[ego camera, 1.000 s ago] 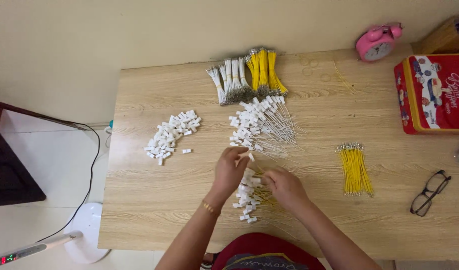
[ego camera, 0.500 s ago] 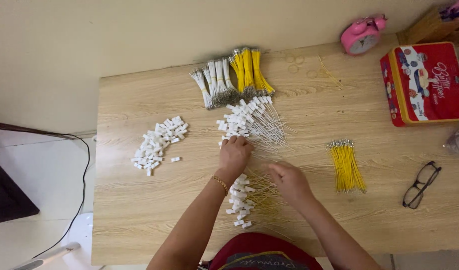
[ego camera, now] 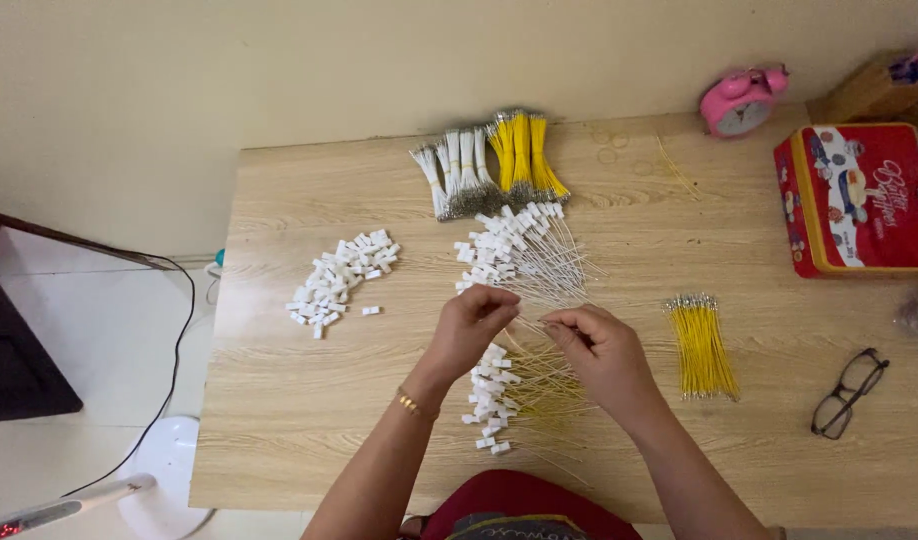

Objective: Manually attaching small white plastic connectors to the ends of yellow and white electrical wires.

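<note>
Over the pale wood-grain table [ego camera: 279,420], just nearer the body than the heap of white wires with white plastic connectors [ego camera: 519,255]: left hand [ego camera: 474,325] curled nearly closed, fingertips pinched on what looks like one small white connector; right hand [ego camera: 604,350] also nearly closed, thumb and forefinger nipping the end of a thin pale wire [ego camera: 534,328] that spans the gap between both hands. Below that heap and under the hands, a second pile of assembled yellow-wired connectors [ego camera: 504,395]. Left of the heap, well apart, a scatter of loose white plastic connector blocks [ego camera: 339,280]; beyond it, by the wall, bundles of white and yellow wires bound together [ego camera: 489,165]; right of it, a neat bunch of short yellow wires with metal tips [ego camera: 701,345]. Farther right, black-framed glasses [ego camera: 849,393], a red rectangular tin [ego camera: 859,200] and a pink alarm clock [ego camera: 741,98]. For a clean job, judging by the grip: best to hold the wire close to its tip, keep it in line with the connector's opening, steady both wrists near the table, and push straight rather than at an angle to avoid bending the strand. Compared with half a second ago: left hand drawn back from the white heap toward the body, now meeting the right hand; camera view shifted slightly, piles unmoved.
</note>
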